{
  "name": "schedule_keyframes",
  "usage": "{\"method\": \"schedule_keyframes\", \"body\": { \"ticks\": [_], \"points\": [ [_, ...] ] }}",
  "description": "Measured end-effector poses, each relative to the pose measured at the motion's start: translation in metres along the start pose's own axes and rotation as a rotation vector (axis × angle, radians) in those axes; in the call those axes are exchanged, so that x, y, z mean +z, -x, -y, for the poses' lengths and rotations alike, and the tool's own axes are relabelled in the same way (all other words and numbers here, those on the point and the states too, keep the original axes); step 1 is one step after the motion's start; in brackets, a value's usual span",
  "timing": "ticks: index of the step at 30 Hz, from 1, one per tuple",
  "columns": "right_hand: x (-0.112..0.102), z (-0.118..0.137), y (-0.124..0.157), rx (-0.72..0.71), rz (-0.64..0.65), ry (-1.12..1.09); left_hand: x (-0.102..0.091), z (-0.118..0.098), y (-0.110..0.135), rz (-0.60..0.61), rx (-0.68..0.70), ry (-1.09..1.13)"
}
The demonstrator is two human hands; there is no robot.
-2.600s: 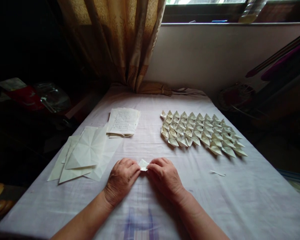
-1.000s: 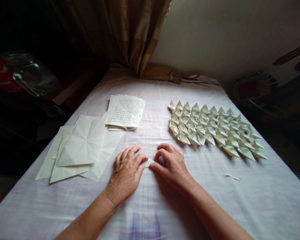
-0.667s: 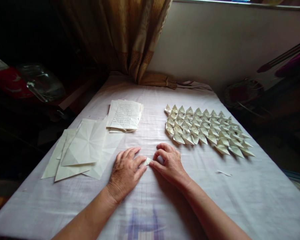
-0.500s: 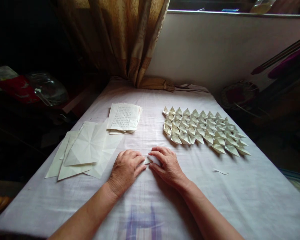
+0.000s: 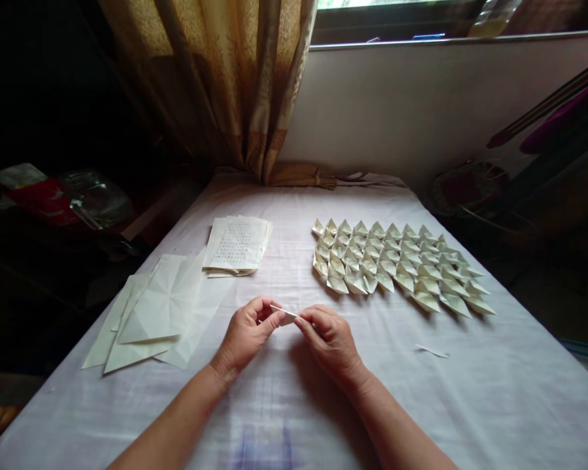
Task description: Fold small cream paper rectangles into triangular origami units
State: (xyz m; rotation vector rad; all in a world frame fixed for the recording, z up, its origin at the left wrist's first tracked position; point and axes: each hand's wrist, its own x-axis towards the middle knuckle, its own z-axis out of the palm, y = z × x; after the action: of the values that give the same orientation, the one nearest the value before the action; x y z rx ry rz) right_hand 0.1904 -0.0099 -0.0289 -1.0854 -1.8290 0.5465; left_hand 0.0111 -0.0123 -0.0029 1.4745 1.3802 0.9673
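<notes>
A small folded piece of white paper is held up between my two hands, just above the cloth. My left hand pinches its left end between thumb and fingers. At the other end, my right hand grips it with thumb and curled fingers. Parts of the paper are hidden behind the fingertips. Beyond my right hand stand several rows of small folded paper boats, set close together. To the left lie loose creased paper sheets, overlapping one another.
A stack of small sheets with writing lies past my left hand. One thin white paper strip rests on the white tablecloth at right. A gold curtain hangs down to the table's far edge.
Both hands have lifted the folded paper off the cloth, and their fingers have closed into pinches on it. The view has tilted slightly up, showing more of the window.
</notes>
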Motion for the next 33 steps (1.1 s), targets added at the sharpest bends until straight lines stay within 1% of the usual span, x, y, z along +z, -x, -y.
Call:
{"method": "schedule_keyframes", "body": {
  "ticks": [1,3,6,9,11,13,15,17,19,21,24,27,29,33],
  "points": [
    [-0.002,0.001,0.0,0.02,-0.006,-0.045,0.003,0.0,-0.001,-0.005,-0.08,0.124],
    [-0.005,0.003,-0.001,0.069,0.0,-0.13,0.006,0.001,-0.003,-0.021,-0.163,0.262],
    [-0.007,0.007,-0.003,0.125,0.073,-0.22,0.006,0.001,-0.003,-0.028,-0.173,0.321],
    [-0.006,0.009,-0.004,0.139,0.151,-0.263,0.002,0.001,-0.002,0.014,-0.141,0.338],
    [-0.004,0.01,-0.004,0.149,0.144,-0.255,0.0,0.001,-0.002,0.045,-0.107,0.328],
    [-0.002,0.01,-0.003,0.147,0.104,-0.216,-0.001,0.002,-0.002,0.079,-0.103,0.313],
    [0.0,0.012,-0.002,0.103,0.067,-0.153,-0.002,0.004,-0.002,0.113,-0.119,0.301],
    [0.0,0.015,-0.003,0.023,0.023,-0.074,-0.002,0.004,0.0,0.14,-0.113,0.285],
    [-0.002,0.018,-0.004,-0.054,-0.01,0.002,-0.002,0.003,0.001,0.156,-0.076,0.264],
    [-0.005,0.02,-0.005,-0.092,-0.015,0.042,-0.001,0.002,0.003,0.159,-0.034,0.251],
    [-0.008,0.022,-0.005,-0.075,0.036,0.021,-0.001,0.001,0.004,0.136,0.021,0.23],
    [-0.009,0.023,-0.003,0.002,0.108,-0.044,-0.001,0.0,0.003,0.136,0.066,0.206],
    [-0.01,0.024,-0.003,0.037,0.133,-0.066,-0.002,-0.001,0.003,0.15,0.099,0.195],
    [-0.01,0.025,-0.002,0.007,0.132,-0.055,-0.002,-0.001,0.003,0.176,0.155,0.16]
  ]
}}
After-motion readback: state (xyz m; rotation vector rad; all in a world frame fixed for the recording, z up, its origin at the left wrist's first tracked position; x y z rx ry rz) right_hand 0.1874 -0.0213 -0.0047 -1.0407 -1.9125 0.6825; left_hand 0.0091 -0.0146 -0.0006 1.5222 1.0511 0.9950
